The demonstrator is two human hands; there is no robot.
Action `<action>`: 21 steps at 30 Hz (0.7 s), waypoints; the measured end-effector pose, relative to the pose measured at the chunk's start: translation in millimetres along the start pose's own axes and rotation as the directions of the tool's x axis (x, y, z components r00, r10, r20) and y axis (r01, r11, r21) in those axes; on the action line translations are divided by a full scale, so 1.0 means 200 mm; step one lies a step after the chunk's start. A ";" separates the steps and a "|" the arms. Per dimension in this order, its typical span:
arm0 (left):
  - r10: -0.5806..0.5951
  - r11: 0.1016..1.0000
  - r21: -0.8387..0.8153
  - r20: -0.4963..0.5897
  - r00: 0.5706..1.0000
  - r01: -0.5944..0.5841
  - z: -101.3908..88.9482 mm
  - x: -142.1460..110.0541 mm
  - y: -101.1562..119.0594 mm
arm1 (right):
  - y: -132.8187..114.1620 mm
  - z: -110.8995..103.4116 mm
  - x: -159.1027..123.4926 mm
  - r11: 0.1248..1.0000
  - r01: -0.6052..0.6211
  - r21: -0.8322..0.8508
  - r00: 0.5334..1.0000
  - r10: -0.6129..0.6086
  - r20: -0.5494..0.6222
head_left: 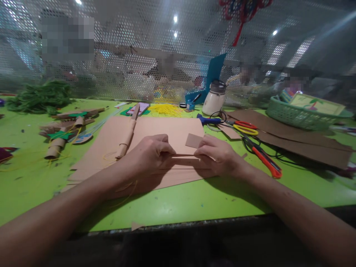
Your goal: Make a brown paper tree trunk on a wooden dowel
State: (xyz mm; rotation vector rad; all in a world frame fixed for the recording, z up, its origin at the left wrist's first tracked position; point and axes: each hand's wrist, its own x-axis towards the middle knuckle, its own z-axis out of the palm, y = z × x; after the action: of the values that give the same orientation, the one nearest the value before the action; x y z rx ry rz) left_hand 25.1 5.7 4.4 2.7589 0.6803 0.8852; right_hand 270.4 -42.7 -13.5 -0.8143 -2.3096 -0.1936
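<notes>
At our far left we had a heap of green strands (39, 97), and in front of it a cardboard roll with a green star (55, 146) lay on the table (172, 211). Next came a rolled brown piece (127, 137) with a flat stick in its far end, resting on the stack of brown sheets (172, 128). Our left hand (155, 150) was pinched, thumb against fingers, on the left end of a narrow strip of card (183, 155). That strip ran between our two hands at the near part of the stack, seen almost edge-on. Just behind its right part showed a small card piece (193, 140); we could not tell whether it was held or simply lay there. Our right hand (218, 152) was clamped in a like pinch on the strip's right end. We judged the step in hand to be shaping the strip, perhaps folding or rolling it, and the next move seemed to call for even pressure from both thumbs and a straight edge. Further right, outside our grip, lay the scissors (246, 128), a red cutter (267, 161) and a dark brown sheet (308, 146), with a green basket (300, 114) behind
</notes>
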 end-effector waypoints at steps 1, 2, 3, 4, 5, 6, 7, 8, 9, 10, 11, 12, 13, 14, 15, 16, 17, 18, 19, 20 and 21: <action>0.013 1.000 0.017 -0.001 1.000 -0.013 0.00 0.00 0.01 | 0.00 0.00 0.00 1.000 -0.001 -0.013 1.000 0.001 0.000; 0.018 0.999 0.045 -0.004 1.000 -0.018 0.00 -0.01 0.02 | -0.01 0.00 0.00 1.000 0.000 -0.028 1.000 0.000 0.001; 0.014 0.996 0.085 -0.003 1.000 -0.014 0.00 -0.01 0.03 | -0.01 -0.01 0.00 0.999 0.004 -0.044 1.000 -0.004 0.006; 0.006 0.991 0.134 0.003 1.000 -0.006 0.00 -0.01 0.05 | -0.02 -0.01 0.00 0.998 0.012 -0.059 1.000 -0.011 0.016; 0.003 0.984 0.181 0.020 1.000 -0.006 0.01 -0.02 0.06 | -0.03 -0.02 0.00 0.997 0.023 -0.070 0.999 -0.021 0.028; 0.008 0.975 0.223 0.049 0.999 -0.018 0.01 -0.03 0.08 | -0.03 -0.02 0.00 0.996 0.036 -0.076 0.998 -0.032 0.047; 0.034 0.966 0.254 0.073 0.997 -0.051 0.02 -0.04 0.08 | -0.04 -0.02 -0.01 0.996 0.045 -0.079 0.997 -0.040 0.071; 0.068 0.958 0.272 0.096 0.993 -0.092 0.03 -0.05 0.09 | -0.05 -0.02 -0.01 0.996 0.048 -0.078 0.994 -0.041 0.099; 0.098 0.952 0.280 0.113 0.989 -0.126 0.04 -0.05 0.08 | -0.05 -0.02 -0.02 0.996 0.045 -0.073 0.991 -0.035 0.129; 0.120 0.949 0.276 0.123 0.985 -0.150 0.05 -0.06 0.08 | -0.05 -0.01 -0.03 0.997 0.034 -0.065 0.986 -0.023 0.163; 0.124 0.953 0.261 0.136 0.983 -0.156 0.06 -0.06 0.07 | -0.05 -0.01 -0.04 0.999 0.015 -0.052 0.981 -0.005 0.195; 0.112 0.960 0.238 0.154 0.982 -0.147 0.06 -0.07 0.07 | -0.05 0.00 -0.05 0.999 -0.009 -0.035 0.975 0.016 0.222; 0.092 0.969 0.211 0.177 0.980 -0.129 0.06 -0.07 0.07 | -0.05 0.00 -0.05 0.999 -0.035 -0.017 0.970 0.038 0.241; 0.063 0.977 0.186 0.207 0.976 -0.103 0.05 -0.07 0.07 | -0.05 0.00 -0.05 0.998 -0.063 0.002 0.965 0.060 0.255; 0.034 0.983 0.165 0.237 0.971 -0.074 0.04 -0.06 0.07 | -0.06 0.00 -0.06 0.996 -0.088 0.021 0.961 0.080 0.265; 0.007 0.988 0.149 0.264 0.965 -0.048 0.03 -0.06 0.08 | -0.06 0.00 -0.06 0.993 -0.110 0.038 0.958 0.096 0.272; -0.015 0.990 0.139 0.282 0.959 -0.025 0.02 -0.05 0.08 | -0.06 0.00 -0.06 0.990 -0.129 0.050 0.954 0.110 0.278; -0.033 0.991 0.131 0.290 0.956 -0.005 0.02 -0.05 0.09 | -0.06 0.00 -0.06 0.988 -0.144 0.058 0.951 0.122 0.285; -0.049 0.992 0.124 0.293 0.955 0.013 0.02 -0.04 0.09 | -0.06 0.00 -0.05 0.986 -0.156 0.061 0.947 0.131 0.292; -0.061 0.993 0.118 0.292 0.954 0.027 0.02 -0.04 0.09 | -0.06 0.00 -0.05 0.985 -0.162 0.063 0.945 0.137 0.295; -0.066 0.993 0.113 0.287 0.956 0.035 0.02 -0.03 0.09 | -0.06 0.01 -0.05 0.984 -0.166 0.061 0.944 0.141 0.298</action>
State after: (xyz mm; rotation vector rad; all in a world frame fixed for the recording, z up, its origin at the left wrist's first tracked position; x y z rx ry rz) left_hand 29.9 -14.2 2.4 2.8652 0.7576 0.4284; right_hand 268.6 -56.2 -19.8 -1.0322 -2.4927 0.1024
